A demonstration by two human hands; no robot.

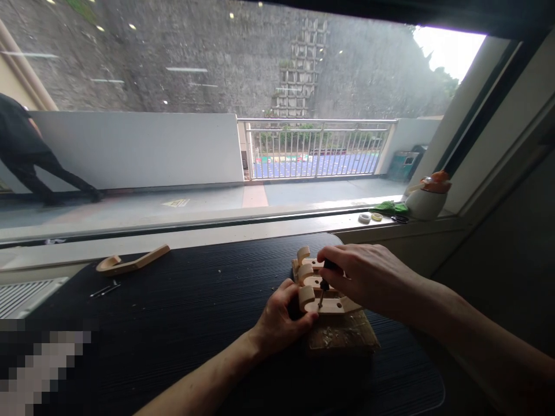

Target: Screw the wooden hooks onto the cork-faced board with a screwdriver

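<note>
A light wooden rack with three curved hooks (313,284) lies on a worn wooden block (342,335) on the black ribbed table (173,323). My left hand (281,318) is closed round the rack's near end, holding it down. My right hand (364,274) is closed on a small dark-handled screwdriver (324,286), its tip set on the rack between the hooks.
A separate wooden hook piece (130,262) and some small metal screws (104,289) lie at the table's far left. On the window sill stand a white container (427,199), tape rolls (369,217) and green cloth. A person in dark clothes (26,153) is outside the window.
</note>
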